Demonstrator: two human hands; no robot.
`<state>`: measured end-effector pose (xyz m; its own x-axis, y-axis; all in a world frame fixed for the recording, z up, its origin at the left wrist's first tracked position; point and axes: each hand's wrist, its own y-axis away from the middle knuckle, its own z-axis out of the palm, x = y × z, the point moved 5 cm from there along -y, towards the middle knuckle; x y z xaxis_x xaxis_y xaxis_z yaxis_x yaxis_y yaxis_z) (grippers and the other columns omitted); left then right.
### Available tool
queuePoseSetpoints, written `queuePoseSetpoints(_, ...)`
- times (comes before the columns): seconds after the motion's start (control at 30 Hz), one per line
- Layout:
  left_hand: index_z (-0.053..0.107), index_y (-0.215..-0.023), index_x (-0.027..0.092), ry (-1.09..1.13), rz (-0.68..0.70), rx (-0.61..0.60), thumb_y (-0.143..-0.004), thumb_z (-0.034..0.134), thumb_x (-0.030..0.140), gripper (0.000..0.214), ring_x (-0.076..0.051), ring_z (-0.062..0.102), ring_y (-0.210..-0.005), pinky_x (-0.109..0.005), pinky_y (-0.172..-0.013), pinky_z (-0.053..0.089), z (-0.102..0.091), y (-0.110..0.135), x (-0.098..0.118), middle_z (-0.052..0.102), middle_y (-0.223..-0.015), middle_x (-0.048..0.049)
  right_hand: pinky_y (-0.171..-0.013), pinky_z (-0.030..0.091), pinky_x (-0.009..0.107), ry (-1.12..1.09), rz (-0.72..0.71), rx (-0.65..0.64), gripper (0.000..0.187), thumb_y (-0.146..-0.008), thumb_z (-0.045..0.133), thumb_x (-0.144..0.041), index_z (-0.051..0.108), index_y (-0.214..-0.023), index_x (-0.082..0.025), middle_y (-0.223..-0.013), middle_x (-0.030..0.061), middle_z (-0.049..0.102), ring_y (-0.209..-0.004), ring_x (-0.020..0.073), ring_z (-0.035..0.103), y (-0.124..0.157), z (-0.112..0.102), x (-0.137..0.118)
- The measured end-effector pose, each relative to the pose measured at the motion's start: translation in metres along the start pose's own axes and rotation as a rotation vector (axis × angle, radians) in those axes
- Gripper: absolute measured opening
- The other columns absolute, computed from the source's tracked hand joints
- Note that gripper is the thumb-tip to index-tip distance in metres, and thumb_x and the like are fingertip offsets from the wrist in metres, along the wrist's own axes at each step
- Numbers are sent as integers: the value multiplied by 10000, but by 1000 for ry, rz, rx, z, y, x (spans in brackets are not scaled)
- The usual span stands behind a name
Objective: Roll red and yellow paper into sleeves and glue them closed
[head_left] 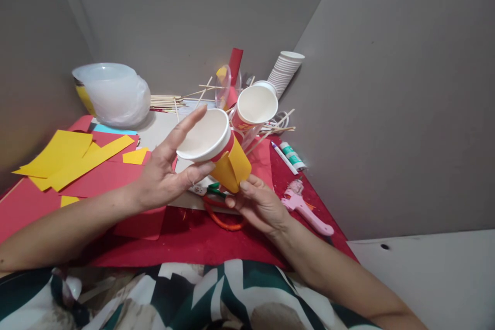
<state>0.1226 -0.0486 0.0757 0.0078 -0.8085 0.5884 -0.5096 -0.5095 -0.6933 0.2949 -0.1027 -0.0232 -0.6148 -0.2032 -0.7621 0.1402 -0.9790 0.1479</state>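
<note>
My left hand (164, 170) grips a white paper cup (204, 136) by its rim, thumb under and fingers over, the cup tilted with its mouth toward me. A yellow paper piece (234, 167) wraps the cup's lower side. My right hand (259, 203) pinches the bottom edge of that yellow paper from below. Both hands hover above the red table cover (185, 240).
A second paper cup (256, 104) stands behind, a stack of cups (286, 69) at the back right. Wooden sticks (170, 101), yellow paper sheets (69, 157), a plastic-covered bowl (112, 93), a glue tube (293, 155), a pink glue gun (305, 206) and orange-handled scissors (222, 216) lie around.
</note>
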Motion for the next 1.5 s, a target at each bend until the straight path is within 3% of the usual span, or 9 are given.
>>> queuePoseSetpoints(0.1, 289, -1561, 346, -20, 38, -52, -907, 637, 397, 743, -317, 331, -1483, -501, -1211, 337, 2, 1, 1, 342, -1622, -41, -540, 568, 184, -8, 11, -17, 316, -600, 924, -338, 769, -844, -211, -777, 2, 762, -575, 93, 641, 0, -1, 1)
queuePoseSetpoints(0.33, 164, -1594, 321, -179, 69, -163, -837, 712, 484, 949, -360, 209, -1523, -568, -1223, 258, 2, 1, 3, 229, -1659, -104, -540, 567, 184, -3, -12, -18, 345, -608, 921, -340, 774, -893, -211, -800, 15, 771, -644, 114, 667, -3, -5, 2)
queuePoseSetpoints(0.5, 135, -1594, 356, -220, 145, -147, -826, 642, 633, 961, -395, 66, -1541, -645, -1209, 204, -2, -1, 11, 162, -1679, -75, -538, 566, 172, 21, 2, -29, 326, -601, 925, -353, 777, -844, -194, -778, 30, 774, -637, 112, 673, -3, -3, 4)
queuePoseSetpoints(0.77, 247, -1575, 354, -181, 197, -149, -1013, 355, 464, 583, -300, 221, -1527, -544, -1233, 231, 4, 1, 6, 312, -1634, -37, -525, 570, 185, 41, 12, -4, 354, -572, 935, -352, 780, -856, -207, -774, 20, 767, -625, 117, 662, -3, -3, 3)
queuePoseSetpoints(1.13, 248, -1579, 326, -185, 188, -180, -1018, 388, 404, 584, -269, 211, -1532, -487, -1250, 209, 9, 2, -1, 305, -1636, -58, -536, 567, 187, 33, 35, -6, 357, -606, 919, -338, 781, -904, -196, -844, 35, 783, -585, 100, 643, -3, -7, 5)
queuePoseSetpoints(1.33, 279, -1568, 324, -175, 140, -137, -1002, 424, 429, 593, -305, 241, -1520, -539, -1224, 254, 9, 5, -6, 268, -1648, -78, -545, 576, 187, 29, 25, -8, 348, -623, 911, -333, 773, -915, -201, -847, 27, 779, -599, 100, 650, -2, -6, 4)
queuePoseSetpoints(1.5, 293, -1562, 310, -101, 135, -104, -979, 482, 419, 622, -299, 271, -1511, -511, -1232, 266, 7, 5, -4, 333, -1621, -81, -546, 587, 184, 20, 42, 0, 338, -624, 910, -315, 771, -910, -201, -860, 24, 781, -564, 91, 645, 0, -4, 2)
